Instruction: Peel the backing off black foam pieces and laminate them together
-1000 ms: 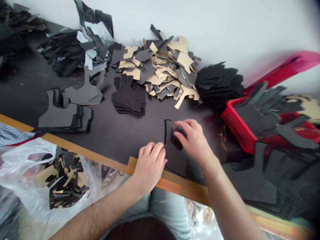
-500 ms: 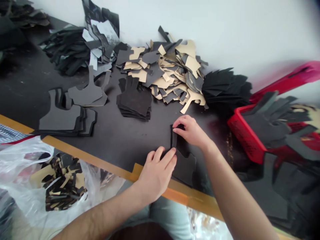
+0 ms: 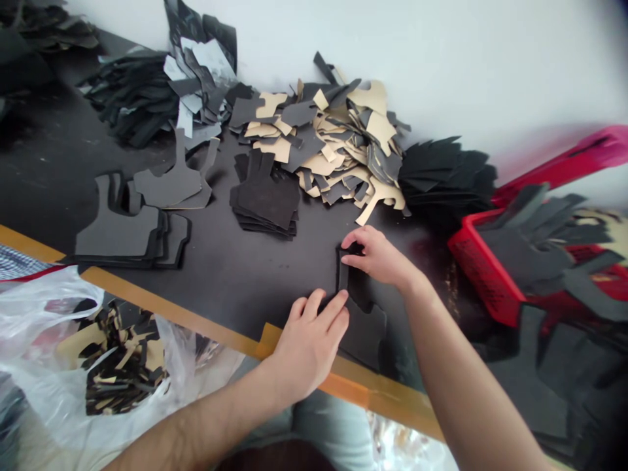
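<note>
A dark cut-out foam-like piece (image 3: 364,330) lies on the table near its front edge, with a narrow strip reaching away from me. My left hand (image 3: 314,343) rests over the piece's left side, fingers stretched out and the fingertips at the base of the strip. At the strip's far end, the thumb and index finger of my right hand (image 3: 377,258) pinch its tip. Part of the piece is hidden under my left hand, and whether more than one layer lies there I cannot tell.
Stacked dark cut-outs (image 3: 118,232) and another black stack (image 3: 267,199) lie left. Behind is a heap of tan-and-grey pieces (image 3: 338,147). A red basket (image 3: 490,275) holds grey pieces at right. Orange tape (image 3: 171,311) lines the edge above a plastic bag (image 3: 44,399) of scraps.
Both hands keep the same hold on the dark piece. Only a very slight shift of the whole view shows.
</note>
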`<action>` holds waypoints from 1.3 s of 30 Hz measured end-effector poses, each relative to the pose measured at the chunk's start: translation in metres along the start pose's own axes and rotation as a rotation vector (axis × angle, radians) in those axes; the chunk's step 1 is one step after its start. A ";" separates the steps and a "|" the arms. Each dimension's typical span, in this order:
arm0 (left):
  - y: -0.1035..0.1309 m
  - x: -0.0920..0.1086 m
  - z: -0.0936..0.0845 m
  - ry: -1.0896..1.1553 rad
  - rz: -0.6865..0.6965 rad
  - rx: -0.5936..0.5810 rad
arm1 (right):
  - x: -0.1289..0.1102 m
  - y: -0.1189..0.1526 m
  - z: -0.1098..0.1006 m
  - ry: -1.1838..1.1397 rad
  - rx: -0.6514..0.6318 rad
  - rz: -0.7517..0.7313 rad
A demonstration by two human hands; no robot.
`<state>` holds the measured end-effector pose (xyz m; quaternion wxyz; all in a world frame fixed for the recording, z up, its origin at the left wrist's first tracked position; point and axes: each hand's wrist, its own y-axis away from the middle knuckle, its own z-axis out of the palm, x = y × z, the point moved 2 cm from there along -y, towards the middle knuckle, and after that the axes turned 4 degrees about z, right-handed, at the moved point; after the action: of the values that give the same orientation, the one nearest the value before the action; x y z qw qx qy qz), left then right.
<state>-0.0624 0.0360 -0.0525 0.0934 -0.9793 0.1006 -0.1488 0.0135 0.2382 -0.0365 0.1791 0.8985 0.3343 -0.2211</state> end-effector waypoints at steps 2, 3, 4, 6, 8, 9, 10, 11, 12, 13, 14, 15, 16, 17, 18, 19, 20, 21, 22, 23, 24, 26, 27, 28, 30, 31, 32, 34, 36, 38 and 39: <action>-0.003 -0.002 -0.002 0.010 0.008 -0.021 | -0.002 0.000 0.000 0.014 0.003 0.003; -0.004 -0.002 -0.003 0.017 0.015 -0.030 | -0.003 -0.001 0.000 0.024 -0.001 0.008; -0.005 -0.003 -0.004 0.023 0.022 -0.038 | -0.004 -0.001 0.000 0.039 -0.006 0.015; -0.007 -0.005 -0.005 0.038 0.033 -0.052 | -0.006 -0.003 -0.002 0.070 -0.022 0.035; -0.008 -0.006 -0.006 0.051 0.041 -0.058 | -0.008 -0.005 -0.003 0.094 -0.046 0.051; -0.008 -0.006 -0.006 0.055 0.043 -0.059 | -0.010 -0.006 -0.004 0.104 -0.058 0.056; -0.008 -0.006 -0.006 0.059 0.045 -0.059 | -0.010 -0.007 -0.004 0.115 -0.069 0.058; -0.008 -0.007 -0.007 0.062 0.048 -0.059 | -0.011 -0.008 -0.004 0.125 -0.079 0.061; -0.008 -0.007 -0.006 0.065 0.051 -0.059 | -0.012 -0.009 -0.004 0.134 -0.087 0.062; -0.008 -0.007 -0.006 0.066 0.053 -0.059 | -0.012 -0.009 -0.004 0.140 -0.092 0.063; -0.008 -0.007 -0.006 0.069 0.055 -0.060 | -0.011 -0.010 -0.003 0.142 -0.094 0.063; -0.007 -0.007 -0.006 0.070 0.057 -0.059 | -0.011 -0.010 -0.003 0.141 -0.093 0.061; -0.007 -0.006 -0.006 0.072 0.058 -0.059 | -0.010 -0.009 -0.003 0.135 -0.090 0.055; -0.007 -0.006 -0.006 0.074 0.058 -0.060 | -0.009 -0.008 -0.003 0.124 -0.087 0.043; -0.008 -0.006 -0.006 0.077 0.058 -0.063 | -0.007 -0.007 -0.004 0.108 -0.086 0.023; -0.008 -0.007 -0.006 0.081 0.057 -0.065 | -0.006 -0.005 -0.004 0.088 -0.088 -0.003; -0.009 -0.007 -0.006 0.085 0.057 -0.067 | -0.006 -0.003 -0.005 0.067 -0.091 -0.034; -0.009 -0.007 -0.007 0.090 0.058 -0.069 | -0.005 -0.002 -0.005 0.053 -0.093 -0.064; -0.010 -0.008 -0.007 0.097 0.061 -0.073 | -0.004 0.000 -0.005 0.047 -0.091 -0.086; -0.010 -0.008 -0.008 0.104 0.062 -0.076 | -0.003 0.001 -0.005 0.048 -0.086 -0.099; -0.011 -0.009 -0.008 0.112 0.063 -0.079 | -0.003 0.001 -0.004 0.050 -0.077 -0.104; -0.012 -0.009 -0.009 0.125 0.062 -0.084 | 0.000 -0.002 -0.002 0.038 -0.049 -0.114; -0.012 -0.009 -0.010 0.128 0.060 -0.085 | 0.001 -0.004 0.000 0.019 -0.026 -0.125; -0.011 -0.009 -0.010 0.130 0.059 -0.085 | 0.002 -0.007 0.001 -0.007 0.008 -0.136; -0.011 -0.009 -0.010 0.132 0.058 -0.085 | 0.005 -0.010 0.002 -0.058 0.103 -0.144; -0.011 -0.009 -0.011 0.132 0.057 -0.085 | 0.007 -0.010 0.002 -0.079 0.136 -0.152; -0.011 -0.009 -0.011 0.133 0.057 -0.085 | 0.007 -0.009 0.002 -0.089 0.146 -0.168; -0.011 -0.009 -0.011 0.135 0.059 -0.085 | 0.006 -0.005 0.000 -0.070 0.096 -0.218; -0.011 -0.009 -0.011 0.140 0.063 -0.085 | 0.005 0.000 -0.001 -0.013 0.024 -0.230; -0.011 -0.010 -0.011 0.154 0.061 -0.082 | 0.003 0.002 -0.003 0.026 -0.002 -0.197; -0.010 -0.010 -0.010 0.166 0.053 -0.076 | 0.002 0.003 -0.003 0.021 -0.006 -0.190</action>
<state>-0.0734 0.0465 -0.0433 0.0514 -0.9634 0.1393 -0.2232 0.0177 0.2388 -0.0350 0.1563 0.8644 0.4206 -0.2269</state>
